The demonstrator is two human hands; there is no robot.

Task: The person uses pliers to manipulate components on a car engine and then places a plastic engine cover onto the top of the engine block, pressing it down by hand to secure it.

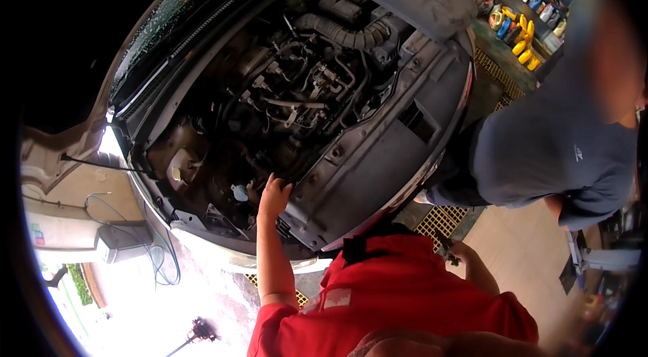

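The left hand (273, 196) is at the front edge of the engine (297, 106) bay, near the pale blue cap (239, 192); whether its fingers pinch anything, I cannot tell. The right hand (462, 252) curls around a dark object (447, 245), outside the bay. With 2 hands apart, good work probably means steadying the left against the front panel (364, 175) and reaching in gently, clear of hoses

Head-worn, the left of 2 side-by-side fisheye cameras looks down over the wearer's bright red, short-sleeved fabric shirt (418, 296), very near at the lower edge, and forward into an open, black-plastic and grey-metal engine bay (293, 104), farther off.
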